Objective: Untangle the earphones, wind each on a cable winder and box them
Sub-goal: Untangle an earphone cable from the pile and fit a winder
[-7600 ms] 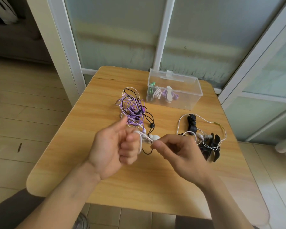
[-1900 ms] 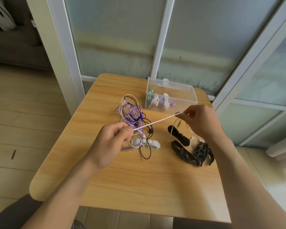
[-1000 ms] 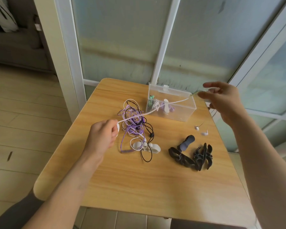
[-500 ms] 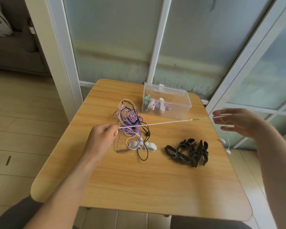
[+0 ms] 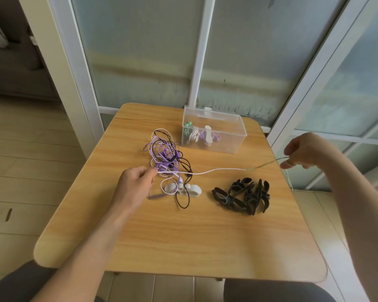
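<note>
Since half a second ago the right hand has dropped lower and pinched the white cable again, past the bench edge. Left hand pinches the other end, just beside the tangle. White winder right of the left hand, black winders between the hands, box beyond.

The light wooden counter shows a smooth, faintly satin grain. In the upper middle of the frame, the clear rectangular plastic box is glossy and transparent. The heap of black cable winders looks matt, rubbery. The white cable winder seems smooth plastic. The tangled purple, black and white earphone cords have a slick, slightly shiny coating.
</note>
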